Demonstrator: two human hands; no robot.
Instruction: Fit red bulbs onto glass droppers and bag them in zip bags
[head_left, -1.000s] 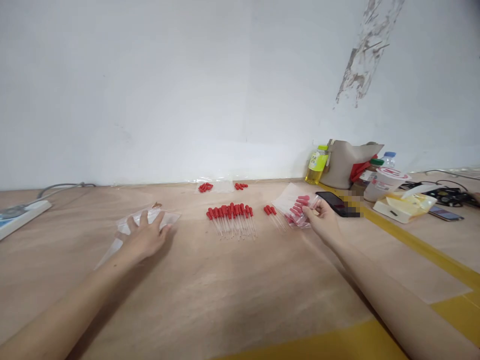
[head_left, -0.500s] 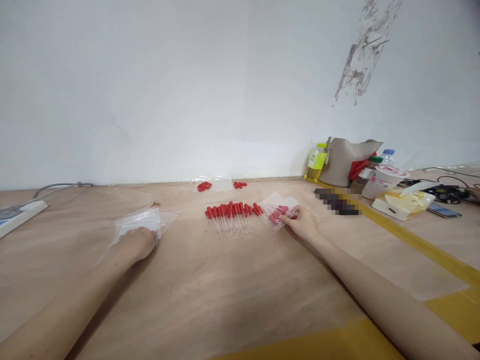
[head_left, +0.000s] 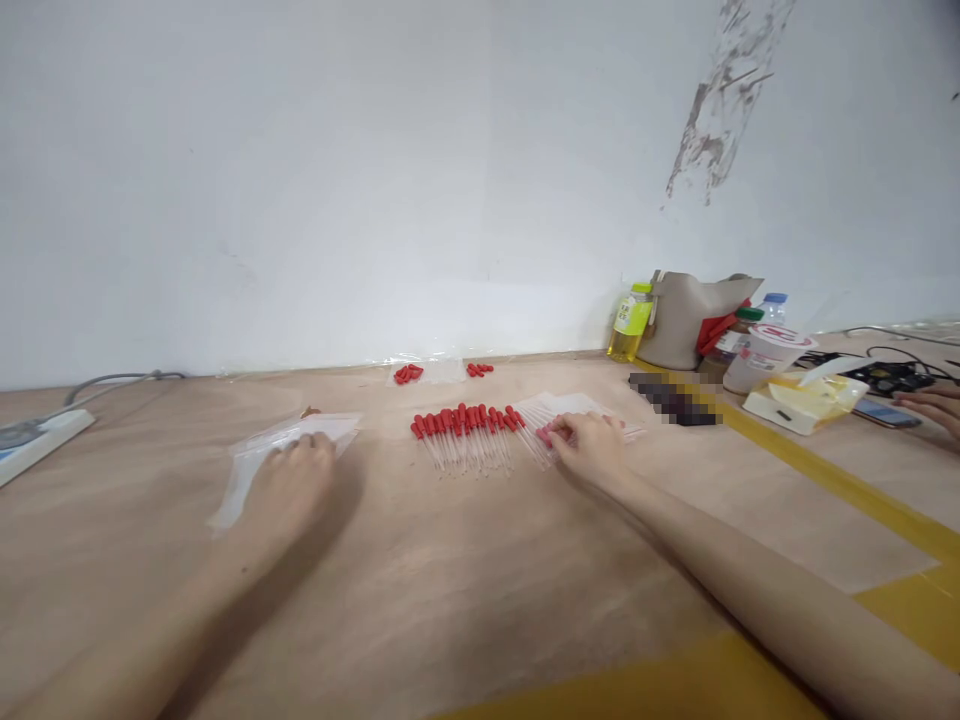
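Note:
My left hand [head_left: 294, 485] is over a small stack of clear zip bags [head_left: 246, 465] on the left; motion blurs its fingers, and I cannot make out whether they grip a bag. A row of glass droppers [head_left: 469, 425] with red rubber bulbs lies in the middle, tips towards me. To its right, my right hand [head_left: 592, 450] has its fingers closed at a clear plastic bag [head_left: 574, 404] of droppers. Some bulbs show pinkish through the film beside the thumb; the hand hides the rest.
Loose red rubber bulbs [head_left: 409, 374] lie on film by the wall. A power strip [head_left: 52, 440] is at far left. On the right stand a yellow-green bottle [head_left: 630, 322], a grey bag [head_left: 671, 320], a paper cup [head_left: 765, 360] and a tissue pack [head_left: 806, 400]. Another person's hand [head_left: 934, 405] is near a phone [head_left: 885, 413].
My left hand has lifted and shifted right over the zip bags. My right hand has moved slightly left across the bag of droppers. Another person's hand has come further in at the right edge.

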